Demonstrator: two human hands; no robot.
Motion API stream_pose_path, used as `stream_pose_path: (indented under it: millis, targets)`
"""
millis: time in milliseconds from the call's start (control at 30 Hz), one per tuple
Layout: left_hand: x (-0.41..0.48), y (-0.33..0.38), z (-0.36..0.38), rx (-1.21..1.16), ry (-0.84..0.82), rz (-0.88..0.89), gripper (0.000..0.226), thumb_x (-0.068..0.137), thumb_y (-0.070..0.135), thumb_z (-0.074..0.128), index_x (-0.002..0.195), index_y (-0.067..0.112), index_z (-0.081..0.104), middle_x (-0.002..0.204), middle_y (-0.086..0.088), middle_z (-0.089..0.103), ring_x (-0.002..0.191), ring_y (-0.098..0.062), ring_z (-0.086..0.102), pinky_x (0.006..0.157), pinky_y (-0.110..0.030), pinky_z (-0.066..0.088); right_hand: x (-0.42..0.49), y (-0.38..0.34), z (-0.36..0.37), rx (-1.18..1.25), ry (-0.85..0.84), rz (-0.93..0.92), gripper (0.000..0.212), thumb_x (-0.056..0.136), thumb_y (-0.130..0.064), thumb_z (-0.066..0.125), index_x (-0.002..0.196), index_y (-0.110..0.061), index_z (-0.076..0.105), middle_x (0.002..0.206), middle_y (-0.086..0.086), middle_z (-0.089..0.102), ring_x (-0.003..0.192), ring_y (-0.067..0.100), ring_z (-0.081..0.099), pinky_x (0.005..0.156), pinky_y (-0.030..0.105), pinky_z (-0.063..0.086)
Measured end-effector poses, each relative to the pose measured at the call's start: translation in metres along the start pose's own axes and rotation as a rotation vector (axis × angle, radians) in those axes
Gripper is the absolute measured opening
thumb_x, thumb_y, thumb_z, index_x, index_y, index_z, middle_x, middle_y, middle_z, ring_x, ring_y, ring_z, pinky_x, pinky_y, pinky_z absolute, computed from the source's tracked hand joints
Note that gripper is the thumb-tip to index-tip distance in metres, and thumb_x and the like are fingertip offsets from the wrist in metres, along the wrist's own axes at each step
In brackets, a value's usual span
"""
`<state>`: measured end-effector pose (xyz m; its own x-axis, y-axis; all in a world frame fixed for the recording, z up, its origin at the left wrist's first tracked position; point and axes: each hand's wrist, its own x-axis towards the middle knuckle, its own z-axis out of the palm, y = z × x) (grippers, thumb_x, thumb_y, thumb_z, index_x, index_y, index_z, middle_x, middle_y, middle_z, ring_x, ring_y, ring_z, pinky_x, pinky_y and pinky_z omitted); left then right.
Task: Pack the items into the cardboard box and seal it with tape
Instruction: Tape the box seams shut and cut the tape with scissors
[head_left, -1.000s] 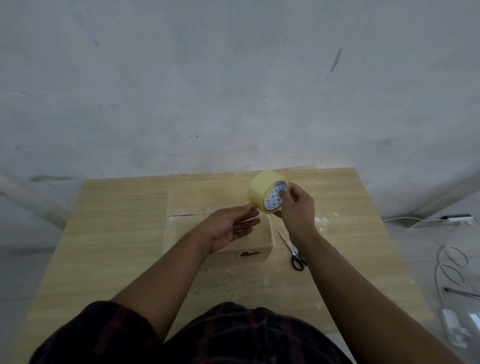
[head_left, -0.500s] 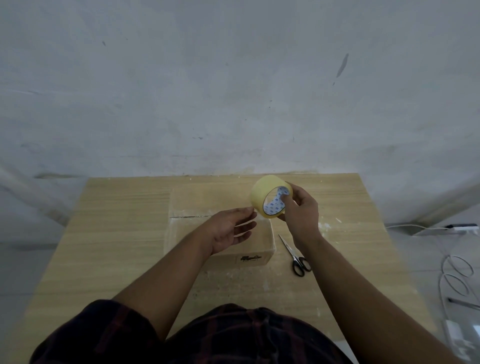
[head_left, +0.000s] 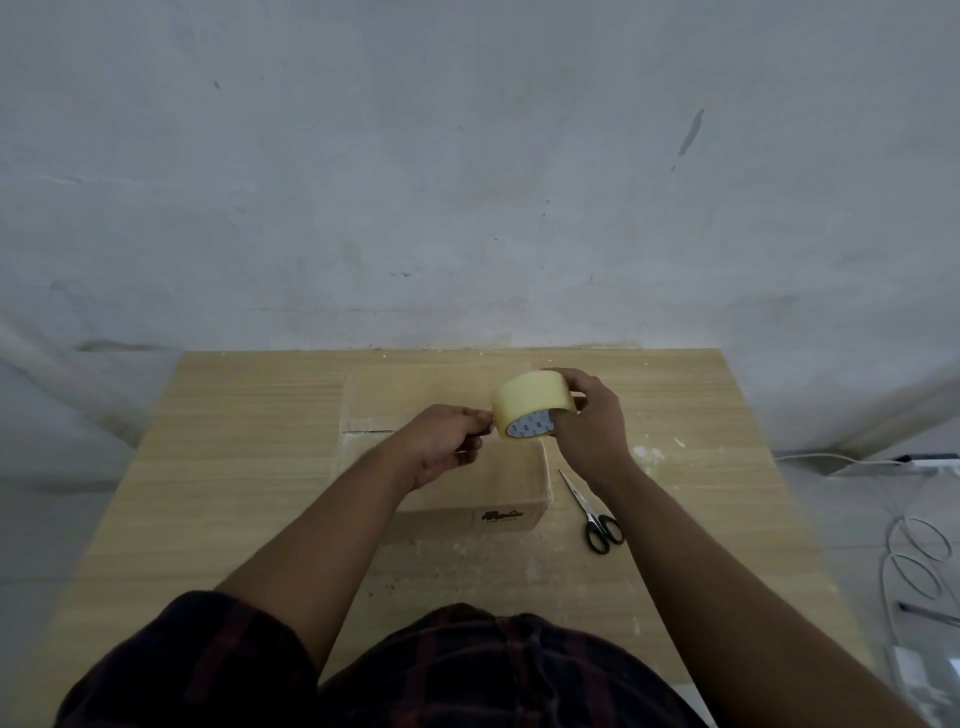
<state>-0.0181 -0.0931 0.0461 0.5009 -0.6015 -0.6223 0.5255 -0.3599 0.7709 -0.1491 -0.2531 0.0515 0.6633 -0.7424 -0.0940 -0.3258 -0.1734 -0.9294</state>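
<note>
Since the sealing turns on how the tape lies to the seam, we start wide. A light wooden table (head_left: 208, 467) carries a closed brown cardboard box (head_left: 514, 483). The box's top flaps are folded down, and their seam runs from its left edge toward its right.

Above the box's right half, our right hand (head_left: 587, 431) grips a pale yellow roll of packing tape (head_left: 524, 402), with the fingers curled over its outer band. Our left hand (head_left: 441, 447) hangs above the middle of the box and is the nearer one to the seam. Its thumb and forefinger are pinched together against the roll's left rim. We cannot tell whether they have caught the free end.

The roll's open core faces us and slightly down, so its axis lies across the seam. We judge that a pull leftward would lay a strip along the seam.

A pair of black-handled steel scissors (head_left: 592, 512) lies on the table just beside the box's right side, with the blades pointing away from us. They are nearer the right hand.

On the box's near face, toward its right corner, sits a small dark printed logo (head_left: 501, 517) that is too blurred to read. The roll's white core (head_left: 530, 428) bears a repeating blue print, which is also illegible.
</note>
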Motion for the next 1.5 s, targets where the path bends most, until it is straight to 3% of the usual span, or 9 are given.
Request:
stream_pose_path:
  millis: [267, 467, 600, 767, 1000, 1100, 1233, 1367, 1500]
  targets:
    - [0.004, 0.006, -0.011, 0.149, 0.086, 0.109, 0.018, 0.106, 0.018, 0.065, 0.110, 0.003, 0.072, 0.096, -0.007, 0.062, 0.067, -0.012, 0.043, 0.073, -0.032, 0.047, 0.001, -0.007, -0.007, -0.071, 0.063, -0.027, 0.046, 0.087, 0.006, 0.063, 0.102, -0.037, 0.064, 0.117, -0.010, 0.063, 0.105, 0.006, 0.059, 0.065, 0.018, 0.047]
    - [0.003, 0.004, -0.015, -0.005, 0.055, 0.084, 0.018, 0.101, 0.020, 0.071, 0.109, 0.004, 0.072, 0.098, -0.007, 0.067, 0.080, -0.016, 0.061, 0.076, -0.030, 0.060, -0.004, -0.001, -0.009, -0.192, 0.003, -0.075, 0.036, 0.086, -0.001, 0.068, 0.094, -0.034, 0.060, 0.107, -0.010, 0.065, 0.100, 0.008, 0.060, 0.072, 0.034, 0.056]
    - [0.005, 0.005, -0.022, 0.055, 0.083, 0.104, 0.023, 0.097, 0.010, 0.075, 0.116, -0.001, 0.067, 0.114, -0.020, 0.073, 0.091, -0.023, 0.075, 0.084, -0.037, 0.065, -0.010, 0.008, -0.010, -0.264, -0.139, -0.056, 0.031, 0.082, -0.008, 0.078, 0.092, -0.030, 0.059, 0.100, -0.008, 0.068, 0.097, 0.016, 0.064, 0.076, 0.044, 0.058]
    - [0.012, 0.019, -0.032, 0.216, 0.113, 0.098, 0.053, 0.085, 0.002, 0.086, 0.128, 0.004, 0.056, 0.102, -0.020, 0.077, 0.089, -0.028, 0.079, 0.082, -0.040, 0.067, -0.024, 0.013, -0.008, -0.321, -0.220, -0.114, 0.038, 0.078, -0.030, 0.089, 0.092, -0.033, 0.054, 0.098, -0.007, 0.064, 0.091, 0.014, 0.059, 0.067, 0.035, 0.049]
    - [0.020, 0.049, -0.021, 0.576, -0.029, 0.010, 0.036, 0.084, 0.005, 0.087, 0.114, -0.006, 0.072, 0.095, -0.016, 0.081, 0.089, -0.023, 0.080, 0.080, -0.031, 0.065, -0.040, 0.007, -0.020, -0.179, -0.285, -0.088, 0.043, 0.074, -0.043, 0.095, 0.091, -0.028, 0.058, 0.088, -0.006, 0.067, 0.082, 0.020, 0.065, 0.063, 0.036, 0.051]
    - [0.025, 0.058, -0.013, 0.690, -0.097, -0.081, 0.028, 0.086, 0.005, 0.084, 0.110, -0.009, 0.077, 0.098, -0.016, 0.081, 0.091, -0.021, 0.079, 0.078, -0.029, 0.065, -0.047, 0.011, -0.026, -0.037, -0.330, -0.040, 0.040, 0.079, -0.050, 0.091, 0.092, -0.024, 0.062, 0.090, 0.001, 0.072, 0.085, 0.029, 0.070, 0.069, 0.044, 0.057]
    - [0.032, 0.066, 0.001, 0.763, -0.159, -0.125, 0.024, 0.090, 0.005, 0.082, 0.109, -0.008, 0.077, 0.098, -0.015, 0.081, 0.088, -0.017, 0.079, 0.079, -0.028, 0.066, -0.053, 0.011, -0.025, 0.077, -0.307, -0.001, 0.045, 0.096, -0.060, 0.068, 0.081, -0.018, 0.067, 0.073, 0.006, 0.064, 0.070, 0.019, 0.059, 0.070, 0.040, 0.045]
    - [0.044, 0.067, 0.017, 0.850, -0.220, -0.051, 0.016, 0.092, 0.014, 0.082, 0.104, 0.003, 0.080, 0.098, -0.010, 0.082, 0.093, -0.016, 0.080, 0.086, -0.031, 0.065, -0.058, 0.009, -0.024, -0.016, -0.236, 0.098, 0.078, 0.093, -0.075, 0.056, 0.073, 0.000, 0.066, 0.063, 0.014, 0.059, 0.059, 0.017, 0.052, 0.063, 0.034, 0.039]
    - [0.055, 0.070, 0.028, 0.974, -0.222, 0.051, 0.010, 0.095, 0.019, 0.079, 0.102, 0.011, 0.081, 0.096, 0.000, 0.083, 0.090, -0.006, 0.079, 0.083, -0.033, 0.064, -0.060, 0.012, -0.027, -0.031, -0.157, 0.173, 0.077, 0.097, -0.071, 0.054, 0.083, 0.003, 0.070, 0.074, 0.022, 0.066, 0.064, 0.017, 0.056, 0.063, 0.033, 0.040]
